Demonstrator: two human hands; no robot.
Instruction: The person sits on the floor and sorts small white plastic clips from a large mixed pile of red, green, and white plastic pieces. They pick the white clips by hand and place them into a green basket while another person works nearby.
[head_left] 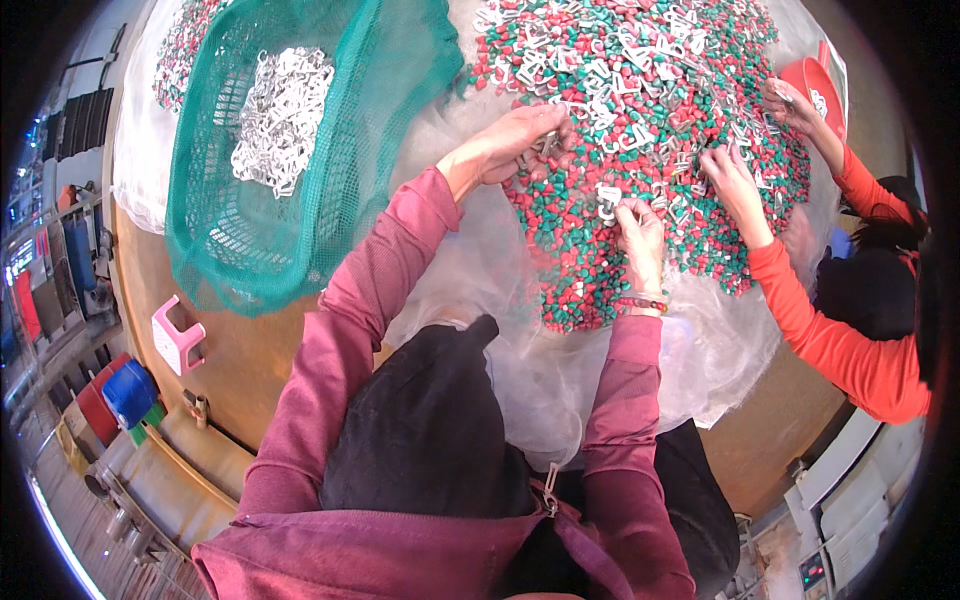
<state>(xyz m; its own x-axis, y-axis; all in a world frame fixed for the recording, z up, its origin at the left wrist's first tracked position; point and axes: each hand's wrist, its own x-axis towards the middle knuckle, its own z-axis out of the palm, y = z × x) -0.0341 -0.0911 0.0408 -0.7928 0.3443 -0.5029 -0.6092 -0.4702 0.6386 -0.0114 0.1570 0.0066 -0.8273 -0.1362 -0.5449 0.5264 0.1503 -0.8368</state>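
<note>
Small red and green cone-like pieces (580,285) lie in a wide heap, with many white hook-shaped clips (640,135) mixed in. My left hand (515,145) is over the heap's left edge, its fingers curled around a few silvery clips (546,146), partly hidden by the fingers. Over the near middle, my right hand (642,238) pinches one white clip (607,200) at its fingertips. To the left, a green net-covered basket (240,240) holds a pile of white clips (285,115).
A co-worker's hands (733,185) in orange sleeves reach into the heap from the right. Behind them stands a red container (815,85) with white clips. Translucent sheeting (460,270) lies under the heap. A pink stool (180,335) and blue bin (130,393) are at left.
</note>
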